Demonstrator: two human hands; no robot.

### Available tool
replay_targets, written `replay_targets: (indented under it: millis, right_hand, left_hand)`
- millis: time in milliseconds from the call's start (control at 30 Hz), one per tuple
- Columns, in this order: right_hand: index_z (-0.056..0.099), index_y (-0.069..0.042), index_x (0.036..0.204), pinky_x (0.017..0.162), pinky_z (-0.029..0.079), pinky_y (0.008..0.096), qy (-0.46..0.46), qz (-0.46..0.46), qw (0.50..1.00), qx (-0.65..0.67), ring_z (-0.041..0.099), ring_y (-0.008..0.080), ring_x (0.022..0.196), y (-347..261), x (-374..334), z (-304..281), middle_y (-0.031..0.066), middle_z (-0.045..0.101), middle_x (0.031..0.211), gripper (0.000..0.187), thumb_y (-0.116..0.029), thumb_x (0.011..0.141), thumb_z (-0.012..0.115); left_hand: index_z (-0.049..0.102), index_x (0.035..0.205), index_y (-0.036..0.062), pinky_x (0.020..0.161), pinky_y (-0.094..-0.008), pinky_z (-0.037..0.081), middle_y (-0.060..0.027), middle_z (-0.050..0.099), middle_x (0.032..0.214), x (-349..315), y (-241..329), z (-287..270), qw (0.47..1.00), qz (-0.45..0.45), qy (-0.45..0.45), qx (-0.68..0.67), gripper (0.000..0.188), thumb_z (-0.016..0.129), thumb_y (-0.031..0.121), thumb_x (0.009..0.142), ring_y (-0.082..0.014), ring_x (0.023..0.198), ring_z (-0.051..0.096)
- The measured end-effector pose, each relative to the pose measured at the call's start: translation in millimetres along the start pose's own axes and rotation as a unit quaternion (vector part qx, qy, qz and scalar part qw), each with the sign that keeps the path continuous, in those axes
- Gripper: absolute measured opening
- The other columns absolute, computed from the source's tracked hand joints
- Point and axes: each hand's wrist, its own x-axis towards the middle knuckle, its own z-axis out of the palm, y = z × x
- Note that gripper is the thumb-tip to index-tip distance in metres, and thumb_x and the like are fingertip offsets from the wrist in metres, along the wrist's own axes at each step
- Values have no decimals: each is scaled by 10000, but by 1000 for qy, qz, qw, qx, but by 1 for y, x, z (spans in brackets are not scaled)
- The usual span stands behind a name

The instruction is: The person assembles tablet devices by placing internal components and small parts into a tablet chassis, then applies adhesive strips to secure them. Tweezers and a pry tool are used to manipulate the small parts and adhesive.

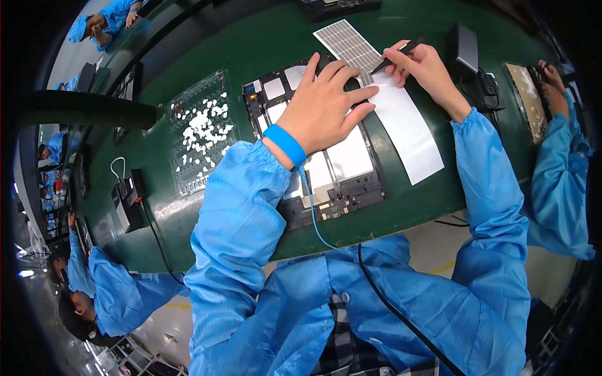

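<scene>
Guess I'm peeling stickers (343, 44): right hand (429, 70) pinches tweezers (382, 64), left hand (327, 105) splayed, holding nothing. Next needs steady lifting.

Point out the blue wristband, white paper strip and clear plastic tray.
Blue wristband (285, 145), head view: middle of the band.
White paper strip (406, 128), head view: middle of its blank part.
Clear plastic tray (190, 185), head view: bare part near its lower edge.

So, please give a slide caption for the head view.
Left hand spread over flat black-framed electronic chassis; right hand holding slim black tool at grey-gridded white paper sheet.
</scene>
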Motion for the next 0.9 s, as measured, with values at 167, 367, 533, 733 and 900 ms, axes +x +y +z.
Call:
replay_targets:
  millis: [167,367,533,733,900]
  right_hand:
    - [663,-3,1035,652,526,234,38,-31,996,78,645,110,698,7,4,-9,65,669,842,317,-315,986,632]
    - [650,-2,1088,650,503,237,86,-7,983,163,613,98,701,14,9,-16,47,654,855,319,-306,995,620]
    - [634,-20,1105,579,427,229,86,-20,982,165,479,49,607,0,6,-15,-14,579,789,297,-300,1016,590]
    - [642,-13,1070,571,447,220,28,20,986,164,521,49,591,-37,6,42,-5,598,776,332,-335,1010,588]
    - [621,2,1045,531,475,204,-73,-4,995,75,622,87,622,-76,26,126,54,663,781,301,-293,988,629]
  left_hand:
    - [692,1228,232,1161,-610,213,-140,582,1261,2,0,0,1000,10,6,11,340,487,390,1007,-346,1288,452]
    - [528,1417,288,1150,-625,250,-162,294,1566,-3,-6,-30,999,18,-8,44,422,527,333,997,-458,1420,291]
    - [497,1379,-1,1053,-492,392,-206,542,1271,-59,-58,-67,987,-154,4,41,572,596,373,957,-372,1210,507]
    - [433,1410,-49,946,-424,475,-213,548,1175,-92,-38,-76,972,-213,-17,-93,760,644,484,911,-368,1102,535]
    - [427,1438,32,1034,-394,455,-190,497,1381,-116,-34,-79,972,-195,68,-110,716,745,322,866,-354,1245,534]
